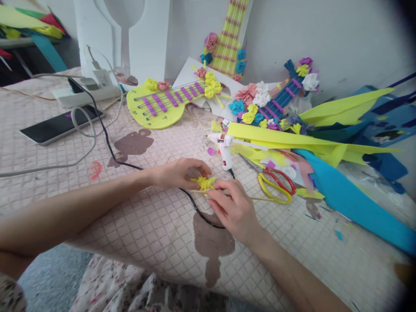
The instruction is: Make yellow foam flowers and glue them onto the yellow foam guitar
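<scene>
The left hand [182, 173] is partly curled, thumb and fingers parted by little more than the yellow paper flower [204, 183], whose left side they hold. The right hand [235, 212] is nearly closed, its thumb and fingers pinching a thin stick [262, 199] at the flower's right edge; the exact finger contact there is partly hidden. The flower therefore sits between the two hands, low over the quilted tablecloth [156, 225]. The stick runs along the near side of the flower and emerges to the right of the right hand. A black cord [191, 200] passes beneath the grip. Just beyond the grip stands a white glue gun [224, 149], nozzle pointing left. To the right of the grip lie scissors [277, 187] with one red and one yellow handle loop; farther right is a blue paper strip [354, 201]. Beyond the grip and to its left rests a yellow guitar-shaped piece [172, 112] with purple bars. Well left of the grip are a dark-screened phone [61, 124] and a white power strip [86, 95].
</scene>
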### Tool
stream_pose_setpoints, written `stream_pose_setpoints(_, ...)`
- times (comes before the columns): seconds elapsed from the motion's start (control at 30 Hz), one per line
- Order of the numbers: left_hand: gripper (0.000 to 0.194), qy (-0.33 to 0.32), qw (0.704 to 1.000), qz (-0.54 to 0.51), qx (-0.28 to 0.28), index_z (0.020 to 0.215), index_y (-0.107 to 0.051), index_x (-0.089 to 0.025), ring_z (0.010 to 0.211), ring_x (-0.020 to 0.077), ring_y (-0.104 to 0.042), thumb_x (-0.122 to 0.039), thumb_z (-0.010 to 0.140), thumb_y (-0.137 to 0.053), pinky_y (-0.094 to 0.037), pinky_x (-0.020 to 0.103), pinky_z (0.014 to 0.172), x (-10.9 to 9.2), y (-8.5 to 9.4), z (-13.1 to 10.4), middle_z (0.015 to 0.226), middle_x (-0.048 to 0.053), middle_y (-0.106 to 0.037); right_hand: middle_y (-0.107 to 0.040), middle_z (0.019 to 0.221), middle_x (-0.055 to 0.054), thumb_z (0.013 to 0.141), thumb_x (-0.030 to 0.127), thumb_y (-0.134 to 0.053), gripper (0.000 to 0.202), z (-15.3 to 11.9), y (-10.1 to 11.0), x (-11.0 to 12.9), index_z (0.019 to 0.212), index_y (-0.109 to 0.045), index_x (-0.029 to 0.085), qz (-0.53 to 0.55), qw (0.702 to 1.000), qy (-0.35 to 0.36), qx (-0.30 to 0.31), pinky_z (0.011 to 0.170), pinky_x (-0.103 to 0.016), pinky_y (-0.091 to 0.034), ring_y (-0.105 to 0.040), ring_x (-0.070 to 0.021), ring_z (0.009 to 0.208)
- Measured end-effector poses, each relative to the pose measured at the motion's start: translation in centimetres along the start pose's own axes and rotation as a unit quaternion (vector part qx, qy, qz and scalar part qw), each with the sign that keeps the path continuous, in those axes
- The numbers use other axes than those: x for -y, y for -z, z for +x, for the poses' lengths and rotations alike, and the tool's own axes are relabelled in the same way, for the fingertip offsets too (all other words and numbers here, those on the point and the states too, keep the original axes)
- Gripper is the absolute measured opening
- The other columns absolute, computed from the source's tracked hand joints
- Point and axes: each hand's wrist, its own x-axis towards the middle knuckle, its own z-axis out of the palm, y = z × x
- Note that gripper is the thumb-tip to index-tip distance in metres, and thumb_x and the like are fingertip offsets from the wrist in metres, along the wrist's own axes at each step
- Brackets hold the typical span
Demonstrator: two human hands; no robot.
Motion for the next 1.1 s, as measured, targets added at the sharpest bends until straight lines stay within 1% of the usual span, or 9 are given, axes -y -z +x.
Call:
stream_pose_setpoints(0.23,0.033,-0.001,1.0,0.007,0.003,0.107,-0.057,-0.017,0.092,0.015,-0.059,-0.019,0.075,-0.063,-0.049,0.02,0.067,0.1,-0.1,0.0,0.101,0.005,-0.062,-0.056,0.093,-0.009,0.084,0.006,-0.052,0.018,0.2,-0.1,0.1,0.093,-0.064,0.016,-0.015,1.0,0.011,-0.009,0.073,-0.029,-0.051,-0.052,-0.018,0.089)
stream_pose_setpoints(0.4,0.032,0.003,1.0,-0.003,0.004,0.108,-0.057,-0.018,0.094,0.0159,-0.059,-0.021,0.076,-0.063,-0.05,0.021,0.067,0.2,-0.1,-0.1,0.102,0.005,-0.062,-0.057,0.092,-0.008,0.082,0.004,-0.053,0.021,0.1,-0.3,0.0,0.094,-0.064,0.016,-0.008,1.0,0.006,-0.008,0.074,-0.029,-0.05,-0.052,-0.0177,0.088)
stream_pose_setpoints(0.6,0.034,0.006,1.0,-0.002,0.011,0.109,-0.057,-0.019,0.096,0.0162,-0.058,-0.019,0.076,-0.063,-0.05,0.02,0.068,0.4,-0.1,-0.1,0.105,0.005,-0.061,-0.058,0.09,-0.007,0.084,0.007,-0.053,0.019,0.1,-0.3,-0.1,0.094,-0.065,0.017,-0.008,1.0,0.003,-0.003,0.075,-0.031,-0.05,-0.053,-0.0175,0.087)
stream_pose_setpoints(0.73,0.033,0.002,1.0,0.016,0.011,0.108,-0.057,-0.019,0.096,0.0168,-0.058,-0.019,0.075,-0.062,-0.049,0.02,0.066,0.1,-0.2,-0.1,0.105,0.005,-0.062,-0.059,0.088,-0.007,0.084,0.006,-0.052,0.02,0.0,-0.3,-0.2,0.094,-0.064,0.018,-0.008,1.0,0.005,-0.002,0.074,-0.03,-0.05,-0.052,-0.0172,0.085)
stream_pose_setpoints(0.83,0.032,-0.001,0.999,0.028,0.02,0.107,-0.057,-0.019,0.099,0.0177,-0.058,-0.019,0.075,-0.063,-0.05,0.023,0.071,-0.3,0.0,-0.1,0.107,0.006,-0.062,-0.059,0.087,-0.006,0.083,0.006,-0.052,0.019,-0.1,-0.5,-0.3,0.092,-0.064,0.018,-0.007,1.0,0.006,-0.008,0.073,-0.031,-0.05,-0.052,-0.0168,0.082)
stream_pose_setpoints(0.93,0.035,-0.011,0.999,0.047,0.022,0.11,-0.055,-0.018,0.104,0.0189,-0.057,-0.017,0.076,-0.061,-0.049,0.029,0.083,-0.6,0.3,-0.1,0.111,0.007,-0.061,-0.058,0.086,-0.006,0.084,0.007,-0.051,0.018,-0.1,-0.6,-0.3,0.091,-0.065,0.018,-0.003,1.0,0.001,-0.01,0.073,-0.031,-0.05,-0.053,-0.0167,0.082)
stream_pose_setpoints(1.0,0.036,-0.023,0.997,0.07,0.006,0.113,-0.054,-0.018,0.106,0.0184,-0.056,-0.014,0.077,-0.058,-0.046,0.033,0.091,-0.8,0.5,-0.1,0.113,0.007,-0.06,-0.058,0.086,-0.006,0.084,0.007,-0.051,0.019,-0.1,-0.6,-0.3,0.092,-0.065,0.018,0.001,1.0,-0.007,-0.011,0.073,-0.031,-0.05,-0.053,-0.0168,0.083)
stream_pose_setpoints(1.1,0.033,-0.049,0.991,0.105,-0.065,0.114,-0.052,-0.019,0.105,0.017,-0.055,-0.015,0.081,-0.054,-0.043,0.034,0.095,-1.7,0.4,-0.4,0.113,0.006,-0.06,-0.057,0.085,-0.006,0.085,0.009,-0.051,0.018,0.0,-0.5,-0.2,0.09,-0.065,0.018,0.005,1.0,-0.025,-0.015,0.072,-0.031,-0.05,-0.053,-0.0169,0.082)
